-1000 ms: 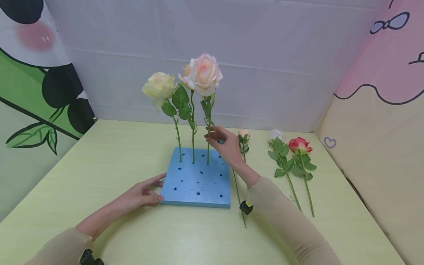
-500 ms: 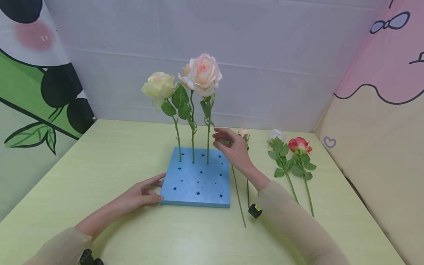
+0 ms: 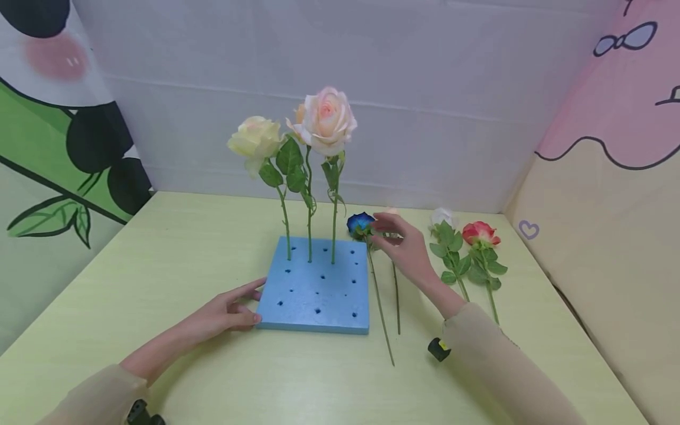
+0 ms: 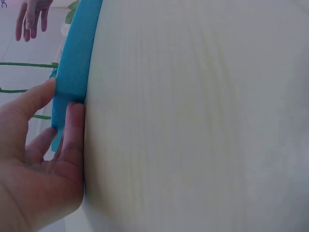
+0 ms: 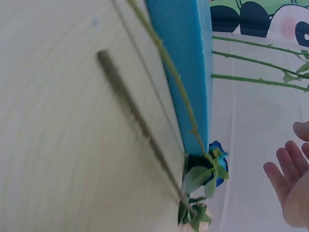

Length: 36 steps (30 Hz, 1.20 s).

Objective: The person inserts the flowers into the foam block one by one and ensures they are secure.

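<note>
The right hand (image 3: 406, 248) is seen above the table (image 3: 159, 260), just right of the blue rose (image 3: 360, 224), with its fingers relaxed and loosely spread; nothing is gripped, and whether the fingertips touch the flower cannot be told. The blue rose is laid flat on the table, its head at the far right corner of the blue foam block (image 3: 316, 286) and its stem run along the block's right edge toward the near side. A second stem (image 3: 396, 295) is laid just right of it, its bloom hidden behind the hand. The left hand (image 3: 225, 310) is rested on the table with straight fingers pressed against the block's near left edge. Three roses are stood upright in the block's far row of holes: a cream rose (image 3: 256, 139) at left, a pink rose (image 3: 326, 120) at right, and another largely hidden between them. Farther right, a white rose (image 3: 443, 217) and a red rose (image 3: 480, 232) are laid side by side.
</note>
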Motion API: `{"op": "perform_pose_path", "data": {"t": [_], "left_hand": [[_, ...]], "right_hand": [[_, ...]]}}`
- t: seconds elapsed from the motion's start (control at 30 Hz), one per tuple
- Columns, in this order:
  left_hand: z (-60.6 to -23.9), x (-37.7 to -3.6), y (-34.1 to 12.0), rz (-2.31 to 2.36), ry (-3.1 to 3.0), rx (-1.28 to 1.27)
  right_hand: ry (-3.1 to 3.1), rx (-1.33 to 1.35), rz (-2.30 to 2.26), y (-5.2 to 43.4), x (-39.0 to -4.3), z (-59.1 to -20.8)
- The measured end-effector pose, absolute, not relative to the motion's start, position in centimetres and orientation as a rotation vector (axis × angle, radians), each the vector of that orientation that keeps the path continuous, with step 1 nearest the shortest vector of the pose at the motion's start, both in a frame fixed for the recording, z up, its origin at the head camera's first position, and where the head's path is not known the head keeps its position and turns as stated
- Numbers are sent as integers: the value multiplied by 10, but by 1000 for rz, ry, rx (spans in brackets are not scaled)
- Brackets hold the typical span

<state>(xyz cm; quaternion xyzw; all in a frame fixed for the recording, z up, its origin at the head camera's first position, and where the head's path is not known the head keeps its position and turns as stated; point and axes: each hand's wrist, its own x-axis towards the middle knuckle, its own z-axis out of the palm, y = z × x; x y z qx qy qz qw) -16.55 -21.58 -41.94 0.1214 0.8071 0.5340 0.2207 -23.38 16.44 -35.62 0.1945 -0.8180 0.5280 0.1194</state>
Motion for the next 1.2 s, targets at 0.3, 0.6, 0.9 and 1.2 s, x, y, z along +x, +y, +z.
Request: {"op": "perform_pose_path", "data": {"t": [0.3,0.6,0.9,1.2], "left_hand": [[-418,-161,-217,1446,2256,288],[-421,-161,-218,1467,2234,308],[-420,-162,-218,1465,2233,311],[-419,-163,-216,1463,2235,305]], "right_hand": [[-2462,493,1374,222,-236,-377],[-2505,411,1234,276,-227,-377],[-2558,355,1084,314,-216,-377],[-2619,252,1014,348,-204,-383]]}}
